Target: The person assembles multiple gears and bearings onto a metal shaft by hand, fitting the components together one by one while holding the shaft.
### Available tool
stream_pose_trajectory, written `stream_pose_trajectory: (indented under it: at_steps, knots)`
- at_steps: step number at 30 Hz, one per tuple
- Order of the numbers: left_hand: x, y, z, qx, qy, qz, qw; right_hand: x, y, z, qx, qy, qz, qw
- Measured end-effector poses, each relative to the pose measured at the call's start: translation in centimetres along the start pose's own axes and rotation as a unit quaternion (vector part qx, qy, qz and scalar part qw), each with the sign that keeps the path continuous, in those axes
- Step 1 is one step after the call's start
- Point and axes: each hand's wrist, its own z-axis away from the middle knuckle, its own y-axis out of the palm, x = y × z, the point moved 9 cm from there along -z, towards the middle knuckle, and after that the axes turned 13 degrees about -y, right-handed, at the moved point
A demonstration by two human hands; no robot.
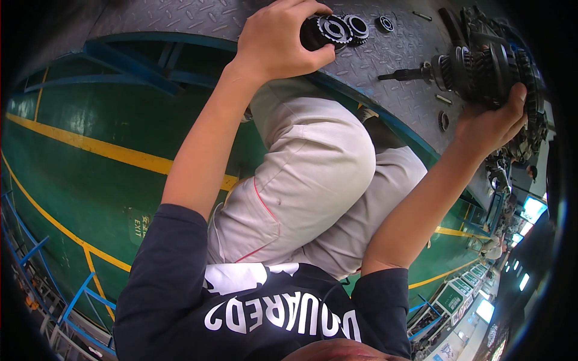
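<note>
My left hand point(278, 37) curls round a dark toothed gear point(330, 32) near the bench's front edge, thumb on the near side and fingers on the far side. Touching or nearly touching that gear is another ring-shaped gear point(357, 27), and a small round bearing-like part point(385, 24) lies a little to its right. Over on the right, my right hand point(490, 120) grips a shaft with several gears point(478, 67) from the near side. Its splined end point(402, 74) points left. Some of the right fingers are hidden behind the gears.
The bench top point(397, 51) is patterned steel plate with a blue frame. Small pins point(444, 100) and a ring point(444, 121) lie close to the shaft. More dark machine parts point(533, 129) crowd the right end. My legs point(319, 156) are bent at the bench's front edge.
</note>
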Motion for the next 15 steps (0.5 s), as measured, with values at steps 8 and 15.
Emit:
stream_pose_trajectory:
  at_steps: [8, 15]
  knots:
    - [0.2, 0.1, 0.1, -0.011, 0.024, -0.019, 0.999, 0.9, 0.9, 0.4, -0.009, -0.036, 0.014, 0.999]
    - [-0.6, 0.2, -0.1, 0.012, 0.007, 0.0, 1.0, 0.6, 0.5, 0.1, -0.012, -0.029, 0.009, 0.999]
